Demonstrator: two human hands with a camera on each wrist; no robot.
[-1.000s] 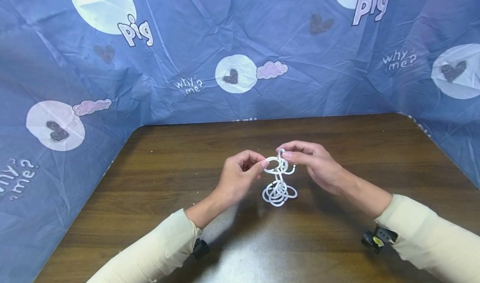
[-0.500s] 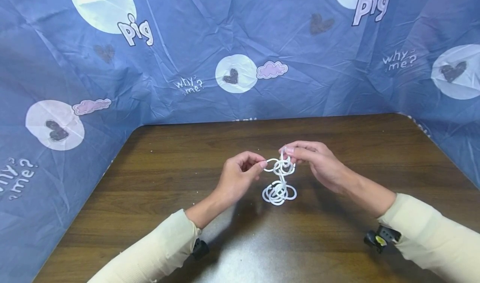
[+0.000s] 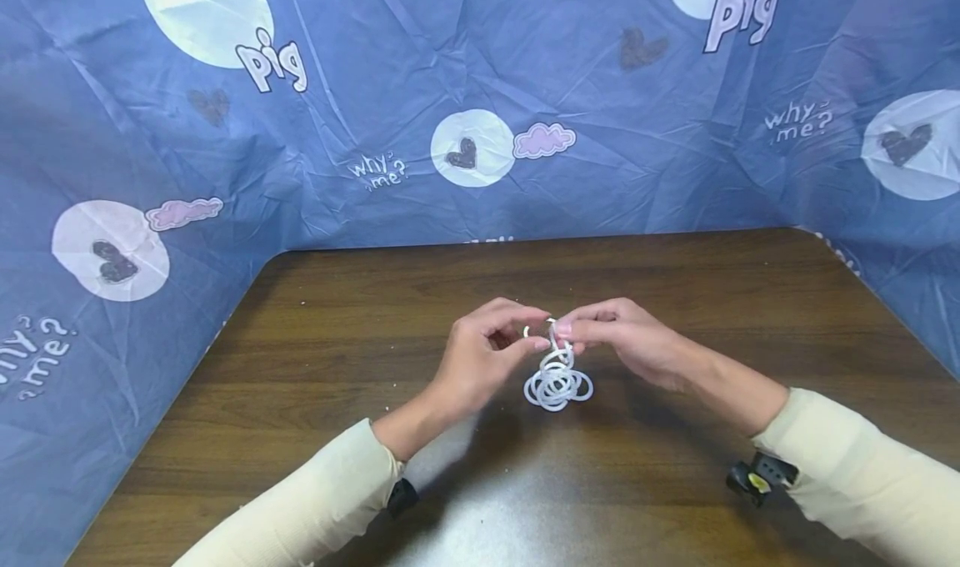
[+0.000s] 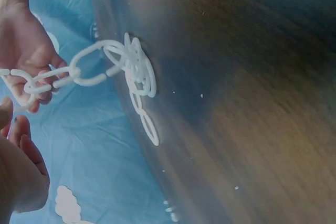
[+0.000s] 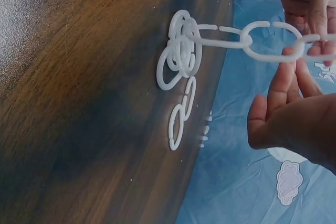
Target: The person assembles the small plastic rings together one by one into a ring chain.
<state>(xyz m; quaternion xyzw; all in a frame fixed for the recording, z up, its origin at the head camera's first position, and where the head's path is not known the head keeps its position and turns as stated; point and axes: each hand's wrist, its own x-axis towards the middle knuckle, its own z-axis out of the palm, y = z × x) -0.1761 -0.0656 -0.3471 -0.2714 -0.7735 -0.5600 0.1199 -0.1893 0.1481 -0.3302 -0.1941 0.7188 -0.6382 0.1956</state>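
Observation:
A white plastic chain of oval links, each with a small gap, rises from a heap on the table to both hands. My left hand holds the top link between thumb and forefinger. Close beside it, my right hand pinches the chain at the joint with the link below. In the right wrist view, the right hand has its fingertips at the lower edge of the hanging link. The heap lies on the wood, with a tail of links beside it.
The dark wooden table has a few small white specks on it. A blue printed cloth stands round its back and sides. Black wrist straps sit at the cream sleeves.
My right hand has come down and left, close against the left. The left thumb and forefinger have spread and reached right along the link. The raised links, bunched before, now hang lower over the heap.

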